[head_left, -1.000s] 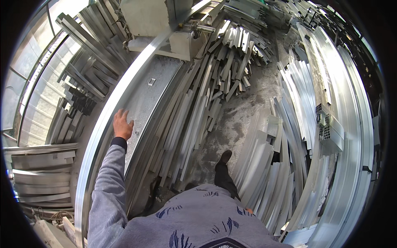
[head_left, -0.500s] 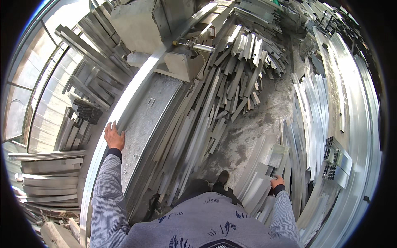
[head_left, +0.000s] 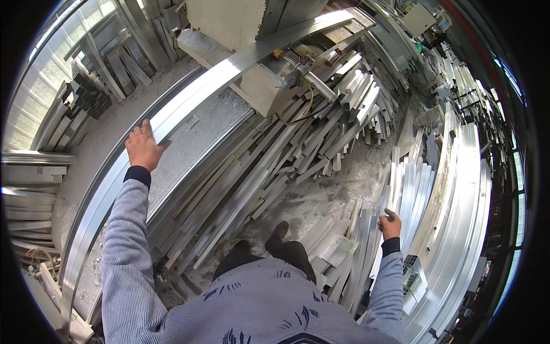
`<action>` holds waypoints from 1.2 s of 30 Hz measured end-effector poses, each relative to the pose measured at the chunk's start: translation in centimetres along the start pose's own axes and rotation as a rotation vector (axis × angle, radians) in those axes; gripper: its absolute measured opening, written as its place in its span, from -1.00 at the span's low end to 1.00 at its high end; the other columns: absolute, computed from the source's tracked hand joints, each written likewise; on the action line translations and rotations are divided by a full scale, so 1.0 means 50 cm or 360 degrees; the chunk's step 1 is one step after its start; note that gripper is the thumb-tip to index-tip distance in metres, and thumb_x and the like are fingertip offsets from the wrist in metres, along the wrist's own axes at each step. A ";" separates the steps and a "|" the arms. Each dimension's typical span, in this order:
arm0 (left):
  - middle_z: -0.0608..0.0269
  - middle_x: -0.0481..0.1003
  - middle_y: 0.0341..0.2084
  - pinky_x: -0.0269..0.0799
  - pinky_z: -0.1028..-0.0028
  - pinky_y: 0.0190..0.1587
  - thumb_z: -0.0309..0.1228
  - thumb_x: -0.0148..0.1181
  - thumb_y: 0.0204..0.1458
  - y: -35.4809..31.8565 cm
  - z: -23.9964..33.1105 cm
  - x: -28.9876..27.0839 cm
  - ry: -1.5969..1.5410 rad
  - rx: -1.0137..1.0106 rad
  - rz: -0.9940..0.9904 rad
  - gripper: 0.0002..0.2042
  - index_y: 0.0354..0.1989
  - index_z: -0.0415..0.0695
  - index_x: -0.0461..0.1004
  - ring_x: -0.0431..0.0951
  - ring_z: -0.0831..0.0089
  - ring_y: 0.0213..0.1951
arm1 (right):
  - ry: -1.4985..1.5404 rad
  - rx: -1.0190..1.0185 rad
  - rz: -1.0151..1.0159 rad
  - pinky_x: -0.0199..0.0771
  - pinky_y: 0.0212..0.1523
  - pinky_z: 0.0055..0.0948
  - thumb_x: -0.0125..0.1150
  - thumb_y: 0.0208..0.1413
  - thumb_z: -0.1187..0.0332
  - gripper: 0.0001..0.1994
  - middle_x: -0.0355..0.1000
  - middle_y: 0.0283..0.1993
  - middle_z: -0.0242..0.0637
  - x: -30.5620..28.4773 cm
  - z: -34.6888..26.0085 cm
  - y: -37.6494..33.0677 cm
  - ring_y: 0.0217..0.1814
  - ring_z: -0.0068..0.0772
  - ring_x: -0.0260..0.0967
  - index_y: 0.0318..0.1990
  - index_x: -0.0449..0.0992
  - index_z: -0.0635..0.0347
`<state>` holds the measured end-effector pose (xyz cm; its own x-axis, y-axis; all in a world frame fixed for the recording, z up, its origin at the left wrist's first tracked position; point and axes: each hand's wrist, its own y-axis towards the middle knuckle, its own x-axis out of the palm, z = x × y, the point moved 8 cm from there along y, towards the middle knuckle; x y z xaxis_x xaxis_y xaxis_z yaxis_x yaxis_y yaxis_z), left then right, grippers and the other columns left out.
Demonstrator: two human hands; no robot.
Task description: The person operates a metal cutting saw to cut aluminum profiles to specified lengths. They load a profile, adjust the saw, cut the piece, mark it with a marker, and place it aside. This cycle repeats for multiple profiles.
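A long, wide, silvery metal profile [head_left: 197,94] runs from the lower left up past the beige machine at the top. My left hand [head_left: 144,148] lies across it, fingers over its far edge and thumb toward its near side, gripping it. The profile lies along a grey, dusty metal bench [head_left: 215,121]. Over to the right, my right hand [head_left: 391,225] hangs above upright bundles of metal strips [head_left: 409,186]. Its fingers are loosely bent and apart, with nothing seen in them.
The beige machine [head_left: 226,26] has a cylinder-shaped clamp [head_left: 318,83] with a cable. A big heap of metal offcuts [head_left: 321,126] lies beyond the bench on the dusty floor. Long profiles [head_left: 467,229] line the right side; more stock [head_left: 34,200] is stacked at left.
The view has shifted. The profile now lies nearer my side of the bench, my left hand still on it. My right hand has lifted away from the cut pieces beside me.
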<state>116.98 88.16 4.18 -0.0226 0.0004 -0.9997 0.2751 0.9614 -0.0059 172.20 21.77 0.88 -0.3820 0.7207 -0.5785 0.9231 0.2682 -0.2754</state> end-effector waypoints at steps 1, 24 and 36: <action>0.03 0.40 0.08 0.21 0.15 0.26 0.07 0.46 -0.03 -0.002 -0.001 -0.004 -0.0055 -0.0008 0.0011 -0.07 0.44 -0.11 0.15 0.38 0.11 0.17 | -0.0021 -0.0140 -0.0004 0.43 -0.48 -0.56 0.21 0.11 0.49 -0.51 0.50 -0.34 -0.29 0.031 -0.106 0.076 -0.45 -0.54 0.45 0.23 0.43 0.44; 0.12 0.43 0.00 0.25 0.15 0.21 -0.29 0.63 -0.35 -0.002 0.001 -0.021 -0.0182 0.0029 0.0159 -0.06 0.32 0.00 0.23 0.42 0.05 0.08 | -0.1274 -0.1825 -0.0346 0.39 0.38 -0.25 0.40 -0.11 0.54 -0.24 0.42 0.29 0.05 1.079 -1.090 0.938 0.37 -0.01 0.37 0.36 0.32 0.16; 0.12 0.43 0.00 0.28 0.17 0.21 -0.24 0.63 -0.28 -0.002 -0.009 -0.008 -0.0052 -0.0013 0.0093 -0.06 0.36 0.01 0.21 0.43 0.08 0.09 | 0.0664 -0.0380 -0.0974 0.49 0.15 -0.42 0.22 0.32 0.28 -0.65 0.59 0.04 -0.27 0.793 -0.997 1.110 0.03 -0.40 0.53 0.13 0.56 0.34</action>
<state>116.54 88.17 4.60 0.0249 0.0475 -0.9986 0.2670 0.9623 0.0524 210.47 97.10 0.94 -0.8224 0.5682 -0.0273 0.5557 0.7922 -0.2524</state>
